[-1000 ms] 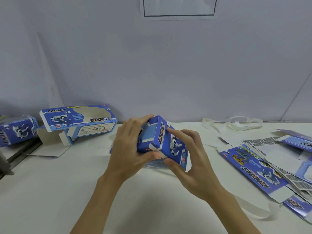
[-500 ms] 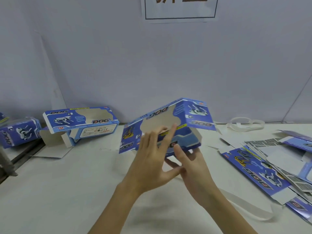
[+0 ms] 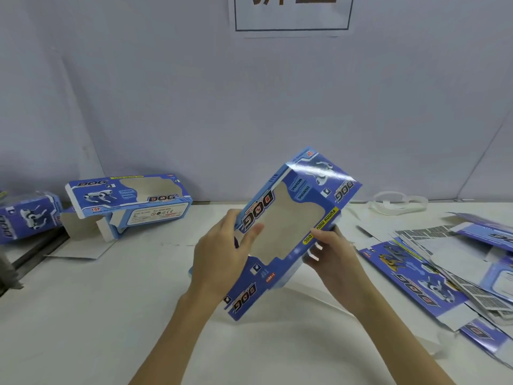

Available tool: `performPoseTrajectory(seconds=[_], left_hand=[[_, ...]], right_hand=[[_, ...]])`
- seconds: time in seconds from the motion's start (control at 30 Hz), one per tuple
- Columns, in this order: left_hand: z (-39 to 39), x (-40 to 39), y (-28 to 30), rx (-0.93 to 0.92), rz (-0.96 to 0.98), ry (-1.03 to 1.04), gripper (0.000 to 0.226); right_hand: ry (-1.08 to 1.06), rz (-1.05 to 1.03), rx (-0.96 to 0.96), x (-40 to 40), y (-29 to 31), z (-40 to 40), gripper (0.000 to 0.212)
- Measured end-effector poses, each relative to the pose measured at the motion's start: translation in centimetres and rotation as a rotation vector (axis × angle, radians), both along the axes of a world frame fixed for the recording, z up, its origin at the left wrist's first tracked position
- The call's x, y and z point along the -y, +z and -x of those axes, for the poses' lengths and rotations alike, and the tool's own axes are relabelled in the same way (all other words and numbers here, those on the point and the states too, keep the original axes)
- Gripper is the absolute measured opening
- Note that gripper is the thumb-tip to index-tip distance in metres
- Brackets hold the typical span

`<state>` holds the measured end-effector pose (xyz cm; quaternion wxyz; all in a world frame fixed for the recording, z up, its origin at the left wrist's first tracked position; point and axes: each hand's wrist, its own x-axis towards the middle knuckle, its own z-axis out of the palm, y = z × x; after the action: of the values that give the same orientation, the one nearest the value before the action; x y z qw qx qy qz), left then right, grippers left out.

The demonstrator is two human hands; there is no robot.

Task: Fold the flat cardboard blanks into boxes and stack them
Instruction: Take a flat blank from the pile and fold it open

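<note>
I hold a blue "DOG" window box up over the middle of the white table, tilted, window side toward me. My left hand grips its left edge, thumb lying across the window cut-out. My right hand grips the right long edge, fingers curled round it from underneath. A folded box with an open end flap lies at the back left. Another folded box sits at the far left edge. A pile of flat blanks lies spread out on the right.
A grey wall closes off the back of the table, with a paper sign on it. White plastic straps lie at the back right. A dark gap runs along the table's left side. A paper strip curls under my right forearm.
The box has been turned from end-on to window side facing me and has swung over, its near end dropping toward me. Both hands shifted to its long edges.
</note>
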<state>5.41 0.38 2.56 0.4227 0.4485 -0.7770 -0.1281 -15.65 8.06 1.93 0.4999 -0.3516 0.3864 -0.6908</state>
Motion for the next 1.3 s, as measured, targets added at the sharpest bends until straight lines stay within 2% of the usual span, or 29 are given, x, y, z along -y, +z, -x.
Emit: performPoseTrajectory(seconds=[0.13,0.2,0.27,0.33,0.4,0.5,0.53,0.67,0.77,0.83,0.93,1.03,1.13,1.23,1.3], left_hand=[[0.0,0.2,0.1,0.017,-0.035,0.015,0.071],[0.1,0.0,0.1,0.092,0.117,-0.009,0.075],[0.6,-0.7,-0.3,0.197,0.183,-0.086,0.095],[1.1,-1.2,-0.5,0.199,0.056,-0.156,0.119],[1.1,-0.8,-0.6,0.157,-0.003,-0.187,0.126],[-0.5,0.0,0.4,-0.029,-0.045,-0.279,0.116],[-1.0,0.2,0.6,-0.036,-0.018,-0.29,0.112],[-0.5,-0.4,0.6,0.179,0.19,-0.18,0.113],[-0.1,-0.6,0.6,0.176,0.201,-0.083,0.104],[-1.0,-0.2,1.4,0.152,0.294,-0.044,0.096],[-3.3,0.6,2.5,0.101,0.41,-0.17,0.084],[-4.4,1.0,2.9,-0.086,0.268,-0.399,0.072],[-4.4,1.1,3.1,-0.242,0.174,-0.464,0.062],[-4.7,1.4,3.1,-0.079,0.272,-0.464,0.059],[-4.8,1.4,3.1,0.041,0.3,-0.498,0.058]], right_hand=[[-0.027,-0.024,-0.018,0.0,0.0,-0.8,0.068],[-0.093,-0.005,-0.035,-0.1,-0.2,-1.5,0.069],[-0.165,0.016,-0.036,-0.1,-0.5,-2.7,0.073],[-0.148,0.024,-0.025,-0.3,-0.8,-3.9,0.079],[-0.104,0.035,-0.075,-0.5,-0.7,-4.4,0.073],[-0.043,0.077,-0.169,-1.0,0.1,-4.1,0.059],[-0.015,0.092,-0.173,-1.1,0.3,-3.9,0.057],[0.027,0.122,-0.26,-1.4,0.3,-4.3,0.057],[-0.011,0.12,-0.325,-1.3,0.1,-4.4,0.051],[-0.142,0.137,-0.327,-1.1,0.3,-3.7,0.05],[-0.369,0.21,-0.369,-1.1,1.0,-2.0,0.058],[-0.473,0.279,-0.474,-1.4,2.0,-0.5,0.066],[-0.432,0.314,-0.449,-1.6,2.7,0.1,0.075],[-0.314,0.301,-0.328,-1.7,3.0,-0.3,0.084],[-0.275,0.303,-0.255,-1.9,3.1,-0.6,0.078]])
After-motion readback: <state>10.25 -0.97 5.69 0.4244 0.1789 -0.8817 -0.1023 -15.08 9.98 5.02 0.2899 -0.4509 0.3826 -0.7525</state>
